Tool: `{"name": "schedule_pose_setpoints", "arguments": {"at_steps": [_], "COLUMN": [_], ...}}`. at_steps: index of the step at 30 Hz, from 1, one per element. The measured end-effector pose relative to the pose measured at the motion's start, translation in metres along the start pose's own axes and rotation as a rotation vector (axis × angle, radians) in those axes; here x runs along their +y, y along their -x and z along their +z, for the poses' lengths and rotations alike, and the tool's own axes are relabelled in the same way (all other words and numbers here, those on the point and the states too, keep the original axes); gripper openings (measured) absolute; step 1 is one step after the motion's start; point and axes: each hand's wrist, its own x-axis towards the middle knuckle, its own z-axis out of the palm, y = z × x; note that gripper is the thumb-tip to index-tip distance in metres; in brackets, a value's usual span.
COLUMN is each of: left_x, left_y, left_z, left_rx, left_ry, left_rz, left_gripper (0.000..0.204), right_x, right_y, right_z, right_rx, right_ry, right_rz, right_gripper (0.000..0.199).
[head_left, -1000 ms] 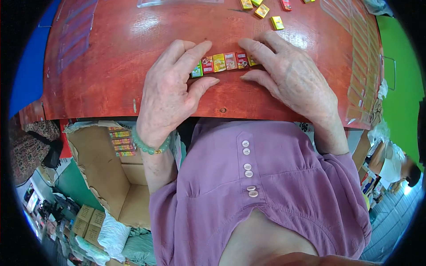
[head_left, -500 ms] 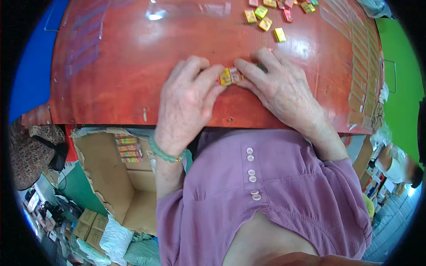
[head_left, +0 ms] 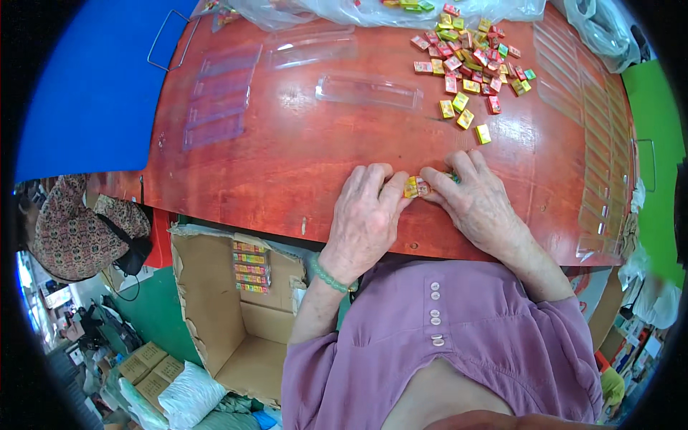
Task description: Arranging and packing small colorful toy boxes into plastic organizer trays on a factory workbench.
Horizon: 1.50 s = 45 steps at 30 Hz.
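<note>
My left hand (head_left: 367, 216), with a green bead bracelet on its wrist, closes thumb and fingers on the left end of a short row of small printed boxes (head_left: 416, 187). A yellow box and a pinkish one show between my hands. My right hand (head_left: 479, 208) grips the row's other end, where a bit of green shows and the fingers hide the rest. Both hands are low over the red table (head_left: 344, 154), near its front edge. Beyond them, to the right, lies a loose pile of similar red, yellow and green boxes (head_left: 471, 86).
A clear plastic tray (head_left: 369, 93) lies mid-table. More clear trays lie at the left (head_left: 223, 93) and along the right edge (head_left: 602, 143). Plastic bags (head_left: 380, 11) line the far side. An open cardboard box (head_left: 208, 287) below the table holds a packed set of small boxes (head_left: 251, 269).
The view has tilted up and shifted left, bringing more of the pile and trays into sight. Both hands keep hold of the row, with little visible change in their grip.
</note>
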Motion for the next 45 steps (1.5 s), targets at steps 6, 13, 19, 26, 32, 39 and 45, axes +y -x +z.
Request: {"name": "schedule_pose_setpoints", "arguments": {"at_steps": [6,13,19,26,32,39,45], "left_x": [-0.015,-0.074,-0.111,-0.135,-0.153,-0.137,-0.132], "left_y": [-0.021,-0.092,-0.113,-0.122,-0.108,-0.099,-0.091], "left_z": [-0.024,-0.055,-0.050,-0.020,-0.011,-0.002,0.005], "left_rx": [-0.018,0.008,-0.083,0.011,0.169,0.192,0.288], "left_ry": [0.029,-0.034,-0.070,-0.010,-0.041,-0.122,-0.295], "left_rz": [0.060,0.224,0.173,0.229,0.276,0.224,0.227], "left_gripper": [0.030,0.023,0.021,0.022,0.024,0.018,0.020], "right_x": [-0.008,0.004,0.009,0.019,0.026,0.030,0.043], "right_y": [-0.021,-0.096,-0.130,-0.126,-0.130,-0.117,-0.099], "right_z": [-0.014,-0.006,0.018,0.015,0.020,0.020,0.023], "right_rx": [0.063,0.284,0.261,0.131,0.096,0.090,0.169], "right_ry": [-0.049,-0.020,0.046,-0.023,0.004,-0.009,0.050], "right_rz": [0.030,0.028,0.088,0.156,0.057,0.031,-0.061], "right_gripper": [0.030,0.028,0.026,0.027,0.031,0.033,0.039]}}
